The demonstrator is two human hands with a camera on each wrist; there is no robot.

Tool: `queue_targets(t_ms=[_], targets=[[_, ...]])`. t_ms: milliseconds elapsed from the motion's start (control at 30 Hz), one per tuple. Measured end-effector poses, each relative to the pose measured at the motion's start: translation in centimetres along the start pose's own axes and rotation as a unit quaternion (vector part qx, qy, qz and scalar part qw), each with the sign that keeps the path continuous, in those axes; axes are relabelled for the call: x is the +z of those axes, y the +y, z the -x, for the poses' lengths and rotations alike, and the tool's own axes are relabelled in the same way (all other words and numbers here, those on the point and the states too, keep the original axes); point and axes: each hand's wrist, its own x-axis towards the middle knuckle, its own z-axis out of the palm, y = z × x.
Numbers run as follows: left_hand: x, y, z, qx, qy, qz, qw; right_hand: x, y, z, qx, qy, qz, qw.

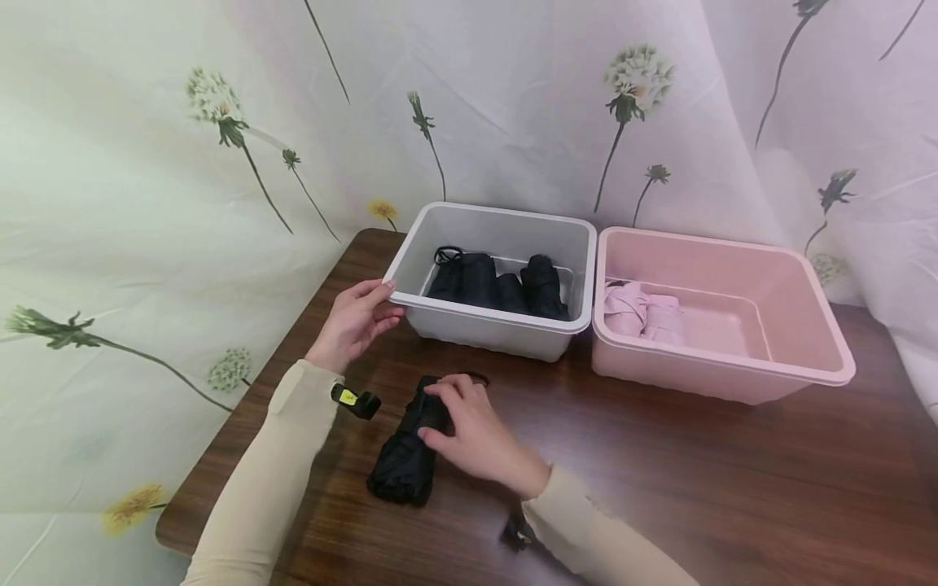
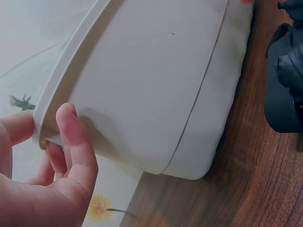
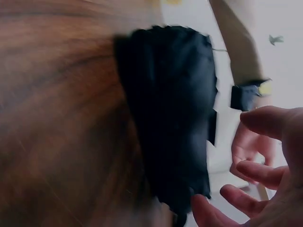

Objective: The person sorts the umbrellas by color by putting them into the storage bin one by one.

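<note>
At the near left corner of a grey plastic bin (image 1: 484, 328), my left hand (image 1: 355, 321) pinches the rim. The left wrist view shows the fingers of this hand (image 2: 78, 161) bent about the lip of the bin wall (image 2: 147, 90). A black folded umbrella (image 1: 403, 468) lies on the table in front of the bin. Over its upper part is my right hand (image 1: 476, 431), with thumb and fingers spread. In the right wrist view, loosely bent fingers of this hand (image 3: 265, 182) are beside the umbrella (image 3: 165, 113), not closed round it.
Several black folded umbrellas (image 1: 479, 281) lie inside the grey bin. Close on its right stands a pink bin (image 1: 681, 374) holding rolled pale pink bundles (image 1: 663, 319) at its left end. Both bins stand on the dark wooden table (image 1: 659, 472), before a flower-print cloth (image 1: 513, 106).
</note>
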Motion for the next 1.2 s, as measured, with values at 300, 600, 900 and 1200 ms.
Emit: queue_targets(t_ms=[300,600,900,1200], targets=[[0.0,0.1,0.0,0.001,0.0,0.0,1.0,2.2,-0.5,0.1,-0.041,-0.036,0.091,0.9943],[-0.1,0.1,0.1,0.001,-0.002,0.005,1.0,2.7,-1.3,0.3,0.005,-0.082,0.096,0.992],[0.0,0.0,0.1,-0.002,-0.001,0.012,0.9999,3.1,-1.7,0.3,0.015,-0.046,0.124,0.9911],[0.1,0.1,0.0,-0.003,0.002,0.014,0.9999,2.9,-1.2,0.8,0.011,-0.058,0.105,0.9927]])
